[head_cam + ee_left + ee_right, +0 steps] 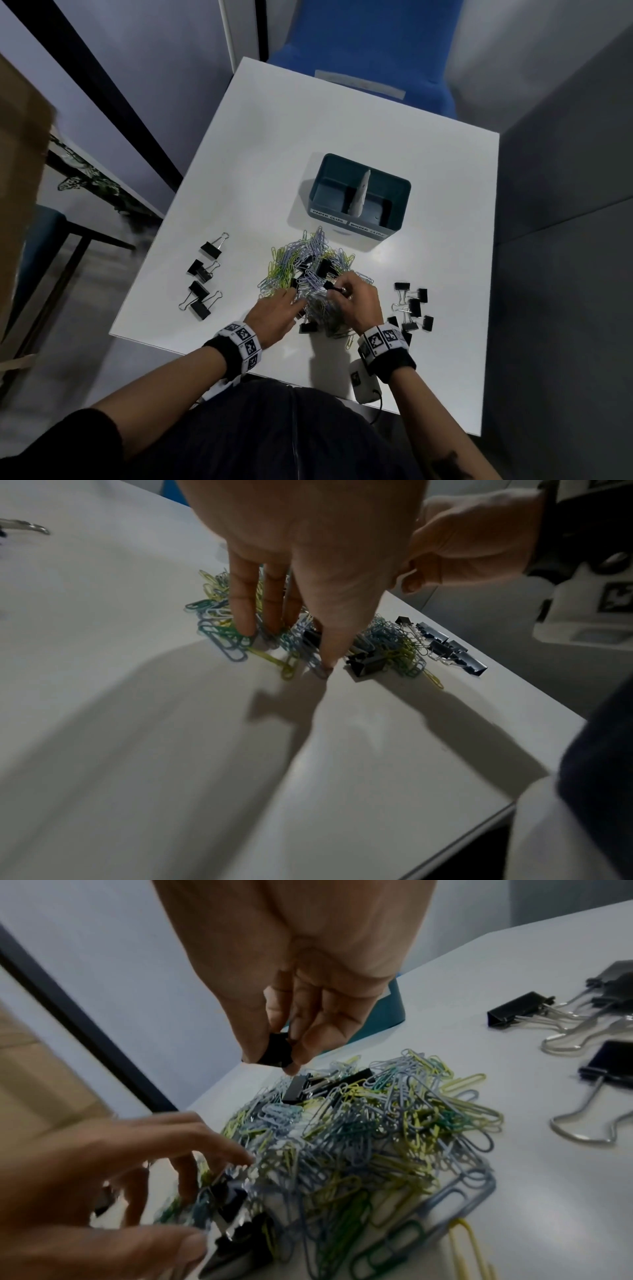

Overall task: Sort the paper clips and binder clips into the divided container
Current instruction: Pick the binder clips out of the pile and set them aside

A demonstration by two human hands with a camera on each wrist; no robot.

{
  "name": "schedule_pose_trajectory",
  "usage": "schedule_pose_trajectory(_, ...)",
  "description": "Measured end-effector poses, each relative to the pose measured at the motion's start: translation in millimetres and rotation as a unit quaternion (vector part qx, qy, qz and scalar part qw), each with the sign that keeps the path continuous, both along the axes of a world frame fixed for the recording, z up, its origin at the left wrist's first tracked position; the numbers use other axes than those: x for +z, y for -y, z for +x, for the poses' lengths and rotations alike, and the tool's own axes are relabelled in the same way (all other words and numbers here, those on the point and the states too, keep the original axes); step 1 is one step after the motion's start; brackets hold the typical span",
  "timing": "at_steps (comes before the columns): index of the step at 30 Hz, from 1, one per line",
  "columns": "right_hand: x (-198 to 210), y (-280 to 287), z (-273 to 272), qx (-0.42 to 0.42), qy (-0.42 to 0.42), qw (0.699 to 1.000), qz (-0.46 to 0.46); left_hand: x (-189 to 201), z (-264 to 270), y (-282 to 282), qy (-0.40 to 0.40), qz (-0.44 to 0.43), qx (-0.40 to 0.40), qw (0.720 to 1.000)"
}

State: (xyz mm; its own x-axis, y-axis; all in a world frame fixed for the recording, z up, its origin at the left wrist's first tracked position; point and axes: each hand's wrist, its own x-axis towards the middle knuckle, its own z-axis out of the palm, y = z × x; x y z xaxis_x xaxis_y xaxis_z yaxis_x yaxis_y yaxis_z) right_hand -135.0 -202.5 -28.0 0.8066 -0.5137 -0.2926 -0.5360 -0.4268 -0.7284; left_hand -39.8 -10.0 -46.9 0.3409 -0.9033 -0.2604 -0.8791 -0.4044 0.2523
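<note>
A mixed pile of coloured paper clips (301,267) with black binder clips buried in it lies in front of the teal divided container (400,205), whose two halves are labelled. My right hand (337,289) hovers over the pile's near side and pinches a small black binder clip (276,1050) between thumb and fingers. My left hand (287,642) presses straight fingers onto the paper clips (222,639) at the pile's left edge. Both compartments look empty. Sorted-out binder clips lie in a left group (202,274) and a right group (412,308).
The white table (308,120) ends just behind my wrists, where a white device (364,382) with a cable sits on the edge. A blue chair (359,44) stands beyond the far edge. Brown cardboard (20,171) rises at the left.
</note>
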Motion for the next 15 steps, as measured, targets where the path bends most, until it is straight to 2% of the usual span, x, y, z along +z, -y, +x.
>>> schedule_pose_trajectory(4, 7.3, 8.8, -16.1, -0.093, 0.042, 0.994, 0.04, -1.4, 3.6, 14.4, 0.012, 0.007, -0.009, 1.0)
schedule_pose_trajectory(8, 9.1, 31.1, -44.8, -0.164, 0.048, 0.985, -0.03, -9.2, 5.2, 19.7, 0.024, 0.013, -0.035, 0.999)
schedule_pose_trajectory(10, 11.1, 45.9, -59.7, -0.211, 0.012, 0.975, -0.074, -11.4, 5.5, 20.0, 0.029, 0.012, -0.046, 0.998)
schedule_pose_trajectory(12, 12.0, 61.5, -73.8, -0.256, -0.065, 0.96, -0.096, -10.6, 4.9, 20.1, 0.029, 0.009, -0.048, 0.998)
schedule_pose_trajectory(15, 10.3, 79.9, -90.5, -0.29, -0.165, 0.938, -0.09, -7.9, 2.4, 21.2, 0.026, 0.009, -0.025, 0.999)
